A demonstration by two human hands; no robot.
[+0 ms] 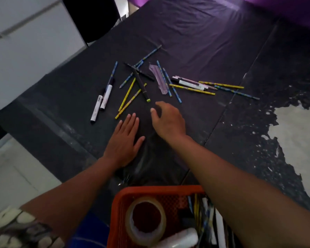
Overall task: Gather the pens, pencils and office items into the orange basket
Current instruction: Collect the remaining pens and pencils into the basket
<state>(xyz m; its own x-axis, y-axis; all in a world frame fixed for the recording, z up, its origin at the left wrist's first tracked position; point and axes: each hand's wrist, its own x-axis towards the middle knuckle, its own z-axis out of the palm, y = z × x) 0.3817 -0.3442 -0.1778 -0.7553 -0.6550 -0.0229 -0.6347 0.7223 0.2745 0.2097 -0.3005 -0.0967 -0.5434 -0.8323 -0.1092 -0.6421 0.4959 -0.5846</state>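
Several pens and pencils lie scattered on the black-covered table [195, 42]: two white markers [101, 100] at the left, yellow pencils [127, 97], a dark pen with a green tip [141, 85], a clear pink case [159, 79], blue pencils [170, 83] and a white pen cluster [190, 83]. My left hand [123, 140] lies flat on the cloth, fingers straight. My right hand [168, 120] hovers just below the green-tipped pen, fingers loosely curled, holding nothing. The orange basket [150, 190] stands at the near edge and holds a tape roll [145, 219] and several pens.
The table's right part shows worn, peeling black surface [284, 131]. A white cabinet [25, 42] stands to the left and purple fabric [284, 8] lies at the far right. A white roll [179, 238] lies in the basket's near side.
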